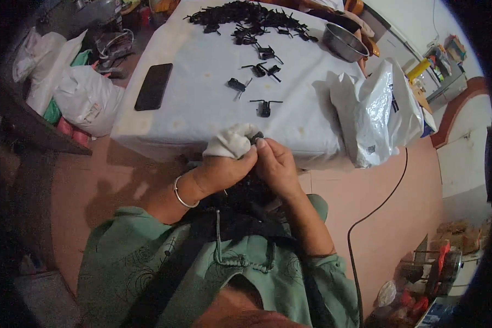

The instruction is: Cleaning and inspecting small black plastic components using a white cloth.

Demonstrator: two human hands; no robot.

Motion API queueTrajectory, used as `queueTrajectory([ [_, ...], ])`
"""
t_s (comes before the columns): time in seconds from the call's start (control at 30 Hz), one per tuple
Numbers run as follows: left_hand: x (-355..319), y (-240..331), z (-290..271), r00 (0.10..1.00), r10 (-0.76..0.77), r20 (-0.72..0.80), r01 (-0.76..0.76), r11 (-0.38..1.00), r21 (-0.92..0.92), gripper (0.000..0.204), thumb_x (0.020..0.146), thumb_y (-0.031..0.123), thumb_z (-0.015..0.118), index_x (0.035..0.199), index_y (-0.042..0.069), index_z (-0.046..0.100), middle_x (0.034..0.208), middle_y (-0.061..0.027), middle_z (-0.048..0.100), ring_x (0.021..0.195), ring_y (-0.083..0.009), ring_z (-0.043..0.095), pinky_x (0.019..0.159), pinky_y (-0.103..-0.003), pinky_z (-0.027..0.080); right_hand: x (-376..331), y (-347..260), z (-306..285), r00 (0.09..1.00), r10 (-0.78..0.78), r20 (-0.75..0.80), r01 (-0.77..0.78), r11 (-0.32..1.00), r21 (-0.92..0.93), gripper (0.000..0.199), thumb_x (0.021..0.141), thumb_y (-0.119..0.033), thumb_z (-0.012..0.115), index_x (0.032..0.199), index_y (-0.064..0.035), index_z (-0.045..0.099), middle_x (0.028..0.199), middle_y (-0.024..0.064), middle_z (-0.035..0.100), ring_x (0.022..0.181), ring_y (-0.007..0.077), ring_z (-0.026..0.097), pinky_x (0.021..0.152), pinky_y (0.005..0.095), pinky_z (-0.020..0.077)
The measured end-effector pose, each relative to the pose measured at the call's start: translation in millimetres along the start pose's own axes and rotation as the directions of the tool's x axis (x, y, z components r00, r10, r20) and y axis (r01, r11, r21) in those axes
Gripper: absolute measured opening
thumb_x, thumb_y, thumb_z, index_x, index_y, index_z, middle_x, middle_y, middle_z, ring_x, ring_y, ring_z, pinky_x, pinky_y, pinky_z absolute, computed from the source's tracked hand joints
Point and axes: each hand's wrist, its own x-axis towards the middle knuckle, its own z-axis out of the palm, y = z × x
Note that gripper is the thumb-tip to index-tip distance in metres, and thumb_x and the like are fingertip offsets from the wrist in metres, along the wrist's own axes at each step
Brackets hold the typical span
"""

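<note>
My left hand [228,170], with a bangle at its wrist, is closed at the near edge of the table. A bunched white cloth [227,143] covers or lies in its fingers; I cannot tell which. My right hand [279,167] meets it, thumb and fingers pinched together. Between the fingertips shows a small black part [258,135], mostly hidden. Just beyond my hands lies a similar black part with two thin arms [264,107]. Farther up are another single black part [236,85] and a few more, leading to a large heap of black parts [246,16].
A black phone [153,86] lies at the left of the white-covered table [191,109]. A metal bowl [344,42] stands at the far right, with a white plastic bag [369,115] nearer. Full sacks [87,98] sit left of the table. A black cable [372,213] crosses the floor.
</note>
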Motion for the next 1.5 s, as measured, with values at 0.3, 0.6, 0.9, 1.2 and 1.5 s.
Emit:
queueTrajectory([
  [0.3,4.9,-15.8,-6.1,0.863,-0.382,0.331,0.454,0.3,-0.839,0.015,0.085,0.011,0.051,0.096,0.003,0.057,0.087,-0.0055,0.061,0.074,-0.0132,0.06,0.065,-0.025,0.049,-5.7,15.6,-15.0,0.972,-0.201,0.119,0.227,0.928,-0.294,0.023,0.082,-0.009,0.058,0.102,0.0009,0.053,0.082,0.0029,0.06,0.074,0.0124,0.055,0.067,0.0258,0.0446],
  [0.6,9.0,-4.3,-13.2,0.834,-0.38,0.399,0.474,0.126,-0.871,0.02,0.087,0.015,0.048,0.104,0.006,0.052,0.078,-0.0035,0.057,0.066,-0.0112,0.055,0.057,-0.026,0.046,-12.1,-6.0,-19.1,0.713,-0.653,0.254,0.627,0.432,-0.648,0.02,0.072,-0.001,0.062,0.091,-0.0036,0.059,0.066,0.01,0.055,0.055,0.0248,0.054,0.05,0.0307,0.043],
  [0.9,-2.4,4.2,-16.9,0.844,-0.34,0.414,0.5,0.777,-0.382,0.033,0.086,0.013,0.045,0.117,0.003,0.041,0.075,-0.0009,0.052,0.062,-0.0081,0.049,0.054,-0.024,0.042,-9.4,-27.8,-15.2,0.91,-0.408,0.069,0.392,0.795,-0.463,0.012,0.076,-0.001,0.062,0.084,-0.0037,0.054,0.063,-0.0016,0.048,0.054,0.0076,0.044,0.049,0.0245,0.0395],
  [1.2,-3.5,-3.2,-12.6,0.88,-0.326,0.345,0.459,0.77,-0.443,0.027,0.084,0.01,0.047,0.111,0.003,0.045,0.076,-0.0025,0.053,0.068,-0.012,0.05,0.062,-0.027,0.043,-8.6,-14.5,-9.1,0.936,-0.34,0.089,0.333,0.779,-0.531,0.018,0.085,-0.016,0.055,0.079,0.0002,0.051,0.059,0.0153,0.049,0.05,0.0194,0.047,0.05,0.0323,0.0398],
  [1.5,-7.6,-23.0,9.0,0.959,0.281,0.037,-0.28,0.96,-0.01,0.031,0.084,0.007,0.047,0.114,-0.001,0.041,0.078,-0.0045,0.053,0.069,-0.0168,0.05,0.065,-0.03,0.043,0.6,-2.3,-2.6,0.981,-0.194,0.033,0.19,0.888,-0.419,0.028,0.089,-0.021,0.047,0.074,0.0015,0.05,0.055,0.0166,0.043,0.053,0.0141,0.035,0.051,0.0326,0.0378],
])
